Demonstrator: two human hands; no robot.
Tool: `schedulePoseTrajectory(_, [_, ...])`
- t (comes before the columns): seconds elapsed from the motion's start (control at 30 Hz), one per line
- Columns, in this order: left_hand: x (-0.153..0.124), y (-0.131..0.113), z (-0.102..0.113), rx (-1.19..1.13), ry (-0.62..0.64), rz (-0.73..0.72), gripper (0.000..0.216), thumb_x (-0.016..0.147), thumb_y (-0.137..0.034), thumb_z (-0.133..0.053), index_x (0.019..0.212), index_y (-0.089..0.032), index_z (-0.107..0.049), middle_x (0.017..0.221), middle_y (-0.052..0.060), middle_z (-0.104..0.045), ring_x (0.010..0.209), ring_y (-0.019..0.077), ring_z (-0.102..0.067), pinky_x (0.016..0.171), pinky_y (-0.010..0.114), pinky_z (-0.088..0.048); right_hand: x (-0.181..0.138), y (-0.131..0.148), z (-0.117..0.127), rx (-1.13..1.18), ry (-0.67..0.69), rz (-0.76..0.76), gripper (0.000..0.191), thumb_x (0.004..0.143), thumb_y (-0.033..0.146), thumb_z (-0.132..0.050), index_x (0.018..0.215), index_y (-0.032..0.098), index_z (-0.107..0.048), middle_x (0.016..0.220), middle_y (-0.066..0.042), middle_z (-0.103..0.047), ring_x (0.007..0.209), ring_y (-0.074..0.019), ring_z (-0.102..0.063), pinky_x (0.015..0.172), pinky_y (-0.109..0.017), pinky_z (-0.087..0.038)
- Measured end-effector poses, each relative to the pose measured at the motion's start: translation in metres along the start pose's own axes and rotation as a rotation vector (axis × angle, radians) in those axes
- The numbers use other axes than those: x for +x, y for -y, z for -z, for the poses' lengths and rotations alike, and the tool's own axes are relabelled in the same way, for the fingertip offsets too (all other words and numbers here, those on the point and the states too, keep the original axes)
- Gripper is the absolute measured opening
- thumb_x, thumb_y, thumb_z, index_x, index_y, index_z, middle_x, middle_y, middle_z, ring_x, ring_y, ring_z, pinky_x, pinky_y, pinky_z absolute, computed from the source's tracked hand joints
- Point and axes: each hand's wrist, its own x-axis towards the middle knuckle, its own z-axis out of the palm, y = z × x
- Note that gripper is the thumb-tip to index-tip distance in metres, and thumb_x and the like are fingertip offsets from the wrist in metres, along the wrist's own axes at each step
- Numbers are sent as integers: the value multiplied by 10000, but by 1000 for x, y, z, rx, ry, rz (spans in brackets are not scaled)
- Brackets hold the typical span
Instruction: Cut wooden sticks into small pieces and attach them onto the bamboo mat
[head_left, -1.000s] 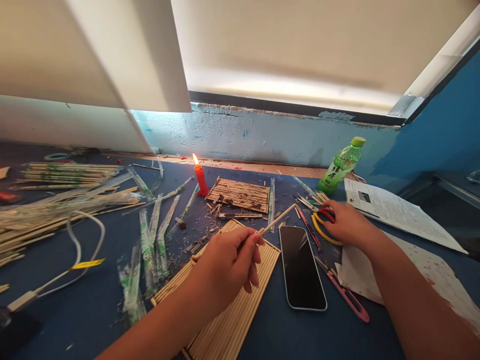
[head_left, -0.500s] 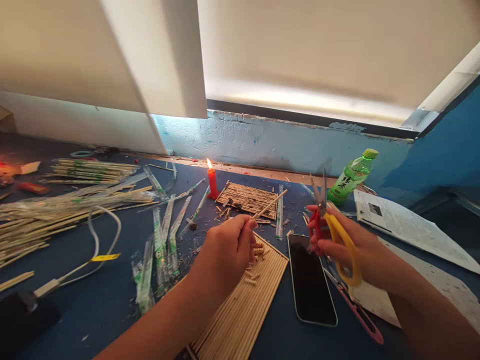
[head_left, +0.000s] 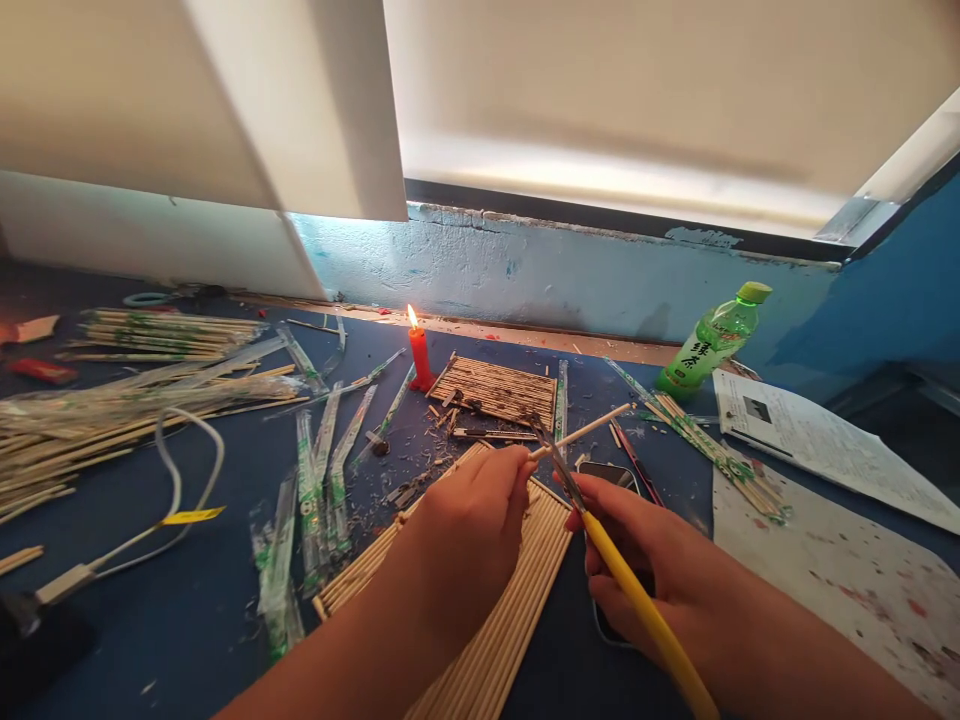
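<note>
Wooden stick [head_left: 596, 427], scissors [head_left: 613, 560] crossing it
My left hand [head_left: 461, 530] pinches its near part, the rest slanting away rightward; my right hand [head_left: 667, 565], fingers curled round the scissors, sits nearside.

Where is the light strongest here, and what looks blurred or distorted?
Head view: strongest along the pale panel's lower edge and the candle flame; head view: sticks at far left look smeared, the scissors slightly soft at the handle; head view: the bottle leans, perhaps from lens distortion.
</note>
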Motion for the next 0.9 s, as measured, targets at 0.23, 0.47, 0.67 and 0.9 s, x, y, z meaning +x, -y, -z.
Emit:
schedulePoseTrajectory(0.23, [-2,-6,2,21,42,20,217,1023,-154,-442,962,-180,-649,803,57,-717,659,190,-667,644,305,-486,4,19,-6,129,67,-75,727,890,74,-670,1526,365,-472,1188,-33,-727,1054,-243,-725,912,-329,-633])
schedulePoseTrajectory(0.47, [0,-6,2,-52,86,42,247,1038,-175,-403,864,-206,-575,699,18,-644,587,175,-601,618,305,-456,2,14,-5,25,27,-45,697,902,139,-685,1529,357,-472,1220,-43,-729,977,-241,-723,890,-341,-637])
schedulePoseTrajectory(0.67, [-1,-9,5,-111,139,104,313,1049,-212,-368,772,-237,-513,646,5,-617,572,177,-587,626,314,-455,4,21,-2,64,30,34,574,951,151,-636,1480,352,-542,1305,-56,-709,1099,-271,-712,924,-370,-635])
schedulePoseTrajectory(0.9, [-1,-8,3,-77,127,112,274,1044,-206,-377,871,-207,-589,689,19,-645,598,185,-608,639,321,-464,5,25,-3,166,107,-40,644,927,91,-652,1490,372,-516,1328,-22,-696,1073,-237,-706,969,-348,-610])
